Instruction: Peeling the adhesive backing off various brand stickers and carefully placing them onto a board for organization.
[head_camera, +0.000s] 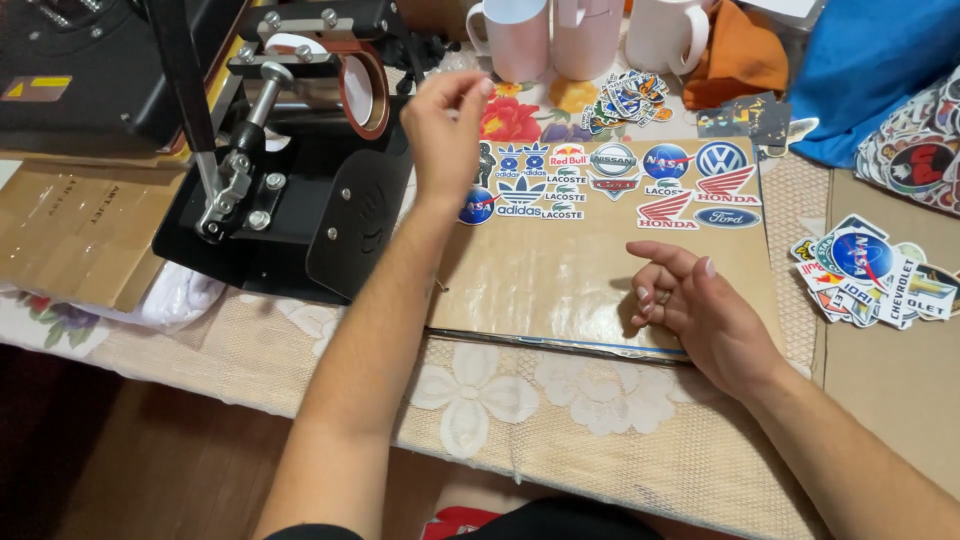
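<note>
A: What sort of surface is this?

B: A table under a cream lace tablecloth with flower shapes (560, 395), with a floral print cloth showing beneath it at the far side. On top lies a flat tan cardboard sheet under glossy clear film (560, 275), its near edge close to the table's front. A row of small colourful logo stickers (610, 185) sits along the sheet's far edge.

A: And the hands?

B: The left hand (445, 130) is raised above the sheet's far left corner, fingers bunched with thumb meeting fingertips; whether it pinches anything I cannot tell. The right hand (695, 305) rests on the sheet near its front right, fingers loosely curled inward, holding nothing.

A: What stands to the left?

B: A black metal mug heat press with a silver lever handle (290, 150), just beside the sheet. Left of that lie flat brown cardboard pieces (80, 230) with a white cloth tucked under their near edge.

A: And the back and right?

B: Three white ceramic mugs (585, 35) at the far edge, an orange cloth (735, 55) beside them, then a blue fabric (870, 70). A loose heap of mixed stickers (875, 280) lies on brown card to the right, well apart from the right hand. Below the table edge, a brown floor.
</note>
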